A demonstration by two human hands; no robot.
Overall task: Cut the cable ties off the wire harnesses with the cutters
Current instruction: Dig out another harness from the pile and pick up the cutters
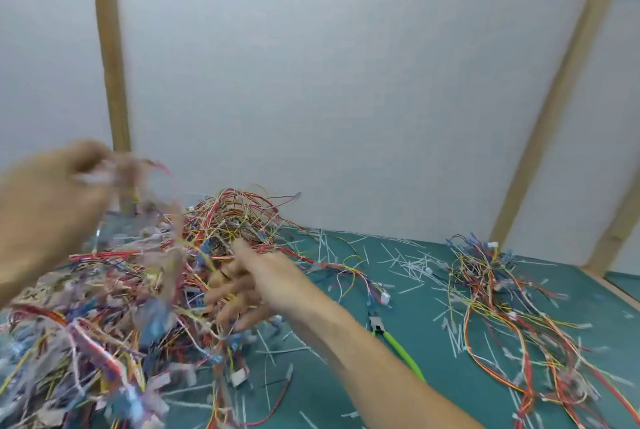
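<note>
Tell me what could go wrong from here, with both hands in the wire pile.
1. The left hand lifts wires out of the tangled pile; neighbours may drag along.
2. The cutters lie on the mat beside the right forearm; a sweep could knock them.
3. Cut ties litter the mat and may snag.

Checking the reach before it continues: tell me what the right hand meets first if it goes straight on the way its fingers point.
Probably the big tangled pile of wire harnesses: the right hand points left into it, fingers spread at its edge. Blur hides whether they already touch.
</note>
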